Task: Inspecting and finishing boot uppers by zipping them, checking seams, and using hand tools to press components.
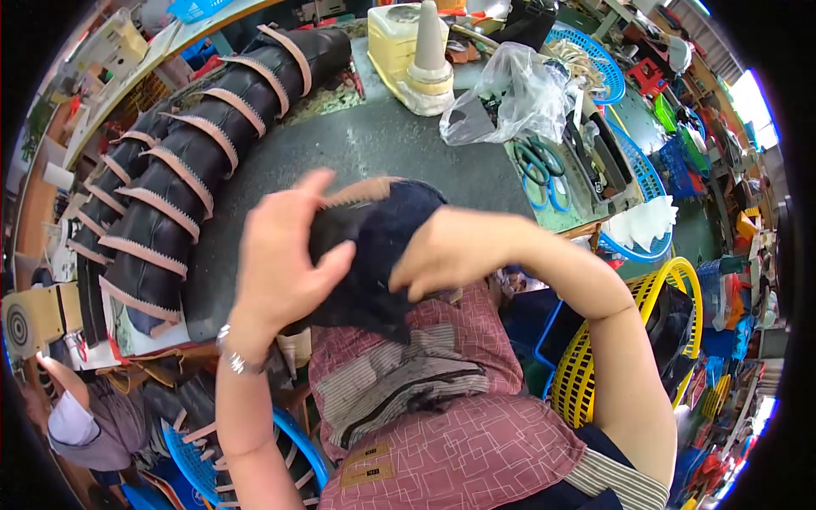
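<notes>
A black leather shoe upper (370, 289) with dark blue lining and a pinkish zigzag-edged strip is at the table's near edge, partly over my lap. My left hand (285, 246) lies at its left side, thumb and fingers spread apart. On the right, my right hand (463, 251) has its fingers curled onto the dark lining, slightly smeared by motion. The fingertips of both hands are partly hidden. To the left, a long row of nested black uppers (166, 187) with the same pinkish strips lies on the dark work mat (289, 153).
A grey cone (430, 38) stands by a yellowish container (395, 42) at the back. A clear plastic bag (518, 93) and scissors (540, 161) lie back right. A yellow basket (574, 374) is at my right, a blue basket (310, 450) lower left. Another person (98, 416) is far left.
</notes>
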`<state>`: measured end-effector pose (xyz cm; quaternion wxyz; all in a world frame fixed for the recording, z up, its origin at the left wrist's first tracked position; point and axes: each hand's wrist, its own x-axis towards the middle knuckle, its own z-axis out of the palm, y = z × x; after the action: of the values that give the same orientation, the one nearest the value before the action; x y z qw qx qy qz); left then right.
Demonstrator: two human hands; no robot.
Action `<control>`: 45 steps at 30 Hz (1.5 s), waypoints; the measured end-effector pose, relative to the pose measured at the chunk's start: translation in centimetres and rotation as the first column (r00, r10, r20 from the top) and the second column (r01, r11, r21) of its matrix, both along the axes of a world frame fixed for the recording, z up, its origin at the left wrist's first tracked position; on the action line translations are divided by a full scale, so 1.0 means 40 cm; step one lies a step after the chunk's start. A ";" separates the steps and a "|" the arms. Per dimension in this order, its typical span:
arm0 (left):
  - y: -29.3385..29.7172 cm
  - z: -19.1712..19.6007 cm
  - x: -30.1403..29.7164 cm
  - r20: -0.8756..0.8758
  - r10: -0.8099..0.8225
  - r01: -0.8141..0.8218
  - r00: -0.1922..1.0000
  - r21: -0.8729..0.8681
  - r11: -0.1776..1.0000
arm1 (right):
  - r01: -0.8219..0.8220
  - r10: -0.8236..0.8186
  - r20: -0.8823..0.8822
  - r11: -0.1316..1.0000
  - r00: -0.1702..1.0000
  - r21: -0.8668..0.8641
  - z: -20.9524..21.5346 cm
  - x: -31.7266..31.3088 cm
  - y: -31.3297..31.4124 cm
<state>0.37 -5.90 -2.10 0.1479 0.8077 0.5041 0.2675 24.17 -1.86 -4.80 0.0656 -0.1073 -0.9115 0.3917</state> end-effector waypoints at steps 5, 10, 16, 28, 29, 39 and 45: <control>0.095 -0.110 0.083 -0.326 0.031 -0.064 0.945 -0.091 0.994 | 0.726 -0.857 -0.177 0.280 0.484 0.628 -0.088 0.223 0.364; 0.103 -0.175 0.150 -0.144 -0.026 0.029 0.989 0.019 0.999 | 0.548 -0.902 0.103 0.342 0.418 0.763 -0.213 0.342 0.499; 0.087 -0.187 0.139 0.029 -0.116 0.108 0.993 0.205 0.973 | 0.891 -0.941 -0.169 0.207 0.295 0.404 -0.239 0.380 0.470; 0.073 -0.208 0.171 -0.228 0.204 -0.172 0.952 0.153 0.973 | 0.667 -0.964 -0.157 0.261 0.214 -0.698 -0.050 0.184 0.188; 0.076 -0.211 0.170 -0.156 0.184 -0.152 0.971 0.196 0.969 | 0.635 -0.957 -0.113 0.263 0.266 -0.726 -0.049 0.157 0.166; 0.108 -0.232 0.143 0.408 0.134 -0.001 0.903 -0.309 0.951 | 0.640 -0.879 -0.320 0.476 0.352 -0.603 -0.138 -0.017 0.066; 0.108 -0.232 0.140 0.409 0.052 0.054 0.911 -0.245 0.968 | 0.771 -0.928 -0.244 0.371 0.283 -0.517 -0.181 -0.033 0.067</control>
<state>5.96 -1.58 -11.37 0.3519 0.7080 0.4908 0.3661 22.86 0.83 -12.05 0.4825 -0.4852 -0.5830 0.4381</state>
